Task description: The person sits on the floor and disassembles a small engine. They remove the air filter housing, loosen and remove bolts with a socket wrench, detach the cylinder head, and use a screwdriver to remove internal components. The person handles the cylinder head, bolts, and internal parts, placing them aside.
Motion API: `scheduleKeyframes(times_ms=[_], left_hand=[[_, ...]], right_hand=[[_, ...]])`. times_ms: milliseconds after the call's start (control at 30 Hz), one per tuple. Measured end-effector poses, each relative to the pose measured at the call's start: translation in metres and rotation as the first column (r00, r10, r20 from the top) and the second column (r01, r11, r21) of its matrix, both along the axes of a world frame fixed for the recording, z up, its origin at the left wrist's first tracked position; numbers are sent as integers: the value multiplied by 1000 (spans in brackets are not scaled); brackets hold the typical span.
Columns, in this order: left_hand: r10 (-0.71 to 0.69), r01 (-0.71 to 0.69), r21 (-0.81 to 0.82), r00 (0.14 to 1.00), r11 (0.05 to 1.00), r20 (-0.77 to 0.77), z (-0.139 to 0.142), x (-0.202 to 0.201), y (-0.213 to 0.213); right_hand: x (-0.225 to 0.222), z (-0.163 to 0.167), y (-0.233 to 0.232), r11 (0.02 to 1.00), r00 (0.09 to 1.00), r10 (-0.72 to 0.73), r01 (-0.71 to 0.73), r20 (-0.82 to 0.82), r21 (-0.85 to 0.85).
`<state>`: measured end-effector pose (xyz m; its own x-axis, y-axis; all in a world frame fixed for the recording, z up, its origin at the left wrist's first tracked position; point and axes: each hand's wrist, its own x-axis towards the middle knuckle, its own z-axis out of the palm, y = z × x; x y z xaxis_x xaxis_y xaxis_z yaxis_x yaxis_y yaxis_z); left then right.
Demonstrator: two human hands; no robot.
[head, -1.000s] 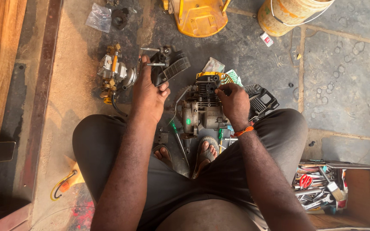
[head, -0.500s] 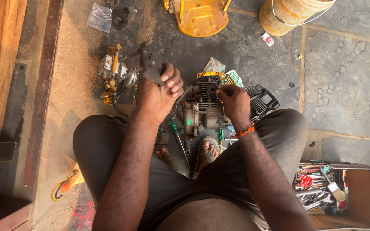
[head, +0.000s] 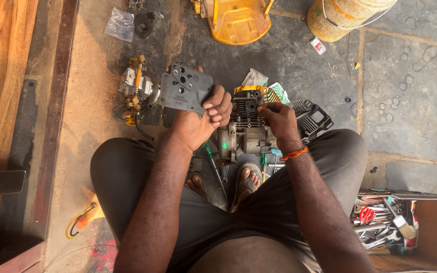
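I sit over a small grey engine block (head: 244,136) that rests on the floor between my feet. My left hand (head: 198,121) grips a flat dark grey plastic cover plate (head: 185,91) with several holes, held up just left of the engine. My right hand (head: 279,119) rests on the engine's right side by its cooling fins, fingers curled against it. A green-handled screwdriver (head: 213,164) lies beside my left foot.
A carburettor assembly (head: 136,91) with brass fittings lies left of the plate. A black finned cover (head: 310,117) lies right of the engine. A yellow housing (head: 236,20) and a bucket (head: 342,17) stand at the top. An open box of tools (head: 405,227) is at lower right.
My left hand picked up the grey cover plate from the floor at the left and turned it face up, bringing it toward the engine. My right hand stayed on the engine.
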<state>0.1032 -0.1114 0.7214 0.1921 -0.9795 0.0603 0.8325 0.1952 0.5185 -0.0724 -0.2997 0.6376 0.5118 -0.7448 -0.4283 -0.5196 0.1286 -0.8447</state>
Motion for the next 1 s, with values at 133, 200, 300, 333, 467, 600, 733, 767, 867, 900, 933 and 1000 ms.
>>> scheduleKeyframes(times_ms=[133,200,300,333,467,600,733,767,867,900,933,1000], left_hand=[[-7,8,-20,1000,1000,27,0,-1,1],[-21,22,-26,999,999,25,-1,-1,0],[-64,64,-42,998,997,0,-1,-1,-1],[-69,70,-49,997,996,25,-1,-1,-1],[-108,112,-73,993,991,50,-1,-2,0],[-138,134,-99,990,986,-37,0,-2,2],[-134,127,-94,988,987,-75,3,-2,3],[-129,122,-89,989,989,-75,4,-2,4],[-115,111,-99,992,989,-43,5,-2,5],[-112,109,-105,993,989,-29,4,-2,5],[-118,114,-104,992,988,-35,4,-2,6],[-129,123,-103,991,987,-46,2,-2,6]], right_hand=[[0,0,-1,997,1000,-26,26,0,67],[0,-3,-1,999,1000,-25,26,-19,32],[1,-9,-1,996,1000,-11,9,-16,-86],[1,-11,-1,993,1000,-12,12,1,-116],[2,-16,-3,990,1000,-9,6,-21,-144],[4,-15,-1,985,1000,-1,-3,-21,-173],[5,-9,2,986,999,0,-6,-35,-164],[5,-7,3,989,999,0,-5,-35,-147],[5,-3,3,995,998,-26,20,-56,-100],[5,-2,3,994,998,-22,17,-50,-104],[5,-2,3,994,999,-19,15,-44,-109],[4,-3,2,993,999,-17,12,-41,-114]])
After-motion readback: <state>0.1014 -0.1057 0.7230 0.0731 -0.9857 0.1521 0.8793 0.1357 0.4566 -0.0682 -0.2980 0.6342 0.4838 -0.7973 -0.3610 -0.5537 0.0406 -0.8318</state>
